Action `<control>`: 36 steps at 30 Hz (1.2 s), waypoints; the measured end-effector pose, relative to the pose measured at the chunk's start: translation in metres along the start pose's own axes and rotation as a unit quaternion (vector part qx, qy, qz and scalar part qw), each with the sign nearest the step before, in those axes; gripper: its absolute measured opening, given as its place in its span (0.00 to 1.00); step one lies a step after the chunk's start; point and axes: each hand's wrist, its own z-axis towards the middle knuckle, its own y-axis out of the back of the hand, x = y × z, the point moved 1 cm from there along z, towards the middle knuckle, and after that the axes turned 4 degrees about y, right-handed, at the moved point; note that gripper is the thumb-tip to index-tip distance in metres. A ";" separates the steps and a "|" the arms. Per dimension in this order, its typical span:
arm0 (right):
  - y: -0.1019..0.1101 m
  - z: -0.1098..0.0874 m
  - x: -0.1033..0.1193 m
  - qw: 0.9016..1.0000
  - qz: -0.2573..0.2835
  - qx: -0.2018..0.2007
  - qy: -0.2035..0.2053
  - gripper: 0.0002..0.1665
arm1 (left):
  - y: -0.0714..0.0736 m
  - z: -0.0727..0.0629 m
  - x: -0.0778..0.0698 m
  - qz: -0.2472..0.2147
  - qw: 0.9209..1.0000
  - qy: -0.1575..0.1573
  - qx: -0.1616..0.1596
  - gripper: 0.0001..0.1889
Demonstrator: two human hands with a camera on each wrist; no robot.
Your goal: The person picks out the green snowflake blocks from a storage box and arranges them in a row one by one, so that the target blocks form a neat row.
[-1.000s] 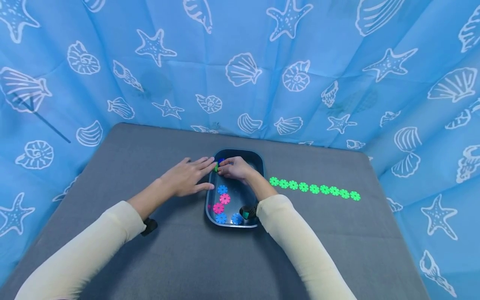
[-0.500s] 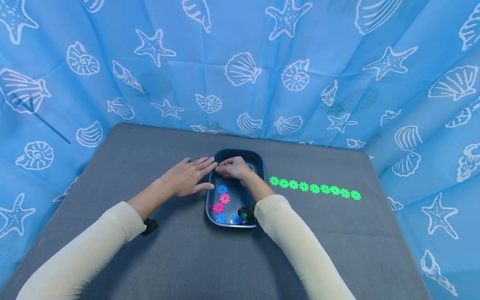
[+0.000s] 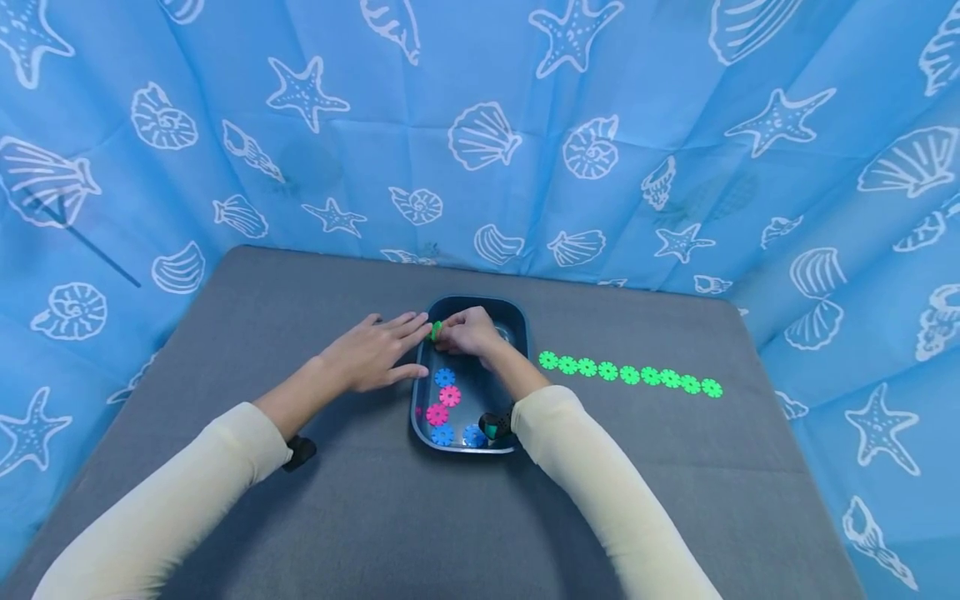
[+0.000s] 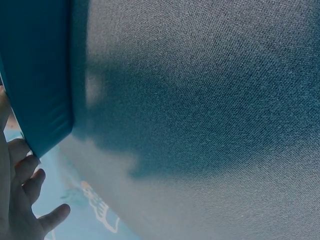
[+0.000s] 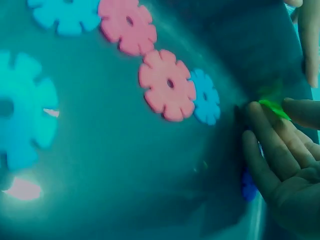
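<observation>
In the head view my right hand [image 3: 474, 333] reaches inside a dark blue tray [image 3: 465, 451], near its far left corner. Thumb and finger pinch a green notched disc [image 5: 274, 108], seen nearly edge-on in the right wrist view. A dark blue disc [image 5: 248, 185] shows beside those fingers, partly hidden behind the hand. My left hand [image 3: 378, 354] lies at the tray's left rim with its fingers straight and spread. Pink discs [image 3: 450, 396] and light blue discs [image 3: 442, 435] lie on the tray floor closer to me.
Right of the tray, a slightly slanting row of several green discs [image 3: 607, 371] runs across the grey tabletop [image 3: 337, 517]. A blue curtain [image 3: 420, 75] with white shells and starfish hangs behind and beside the table.
The green disc between my right fingertips has turned to show more of its face. The right hand has shifted only slightly; the left hand keeps its place.
</observation>
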 end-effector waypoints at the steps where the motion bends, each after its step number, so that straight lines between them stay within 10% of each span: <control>1: 0.002 0.000 0.001 1.000 0.001 -0.001 0.002 0.13 | 0.000 0.000 0.000 0.000 1.000 0.001 0.000 0.41; 17: 0.050 -0.032 0.018 0.998 -0.045 0.007 0.040 0.12 | 0.000 0.000 -0.001 0.007 1.000 0.000 -0.006 0.41; 36: 0.181 -0.123 -0.017 0.996 -0.085 -0.017 0.033 0.20 | -0.001 -0.002 0.000 -0.001 1.000 0.000 -0.009 0.41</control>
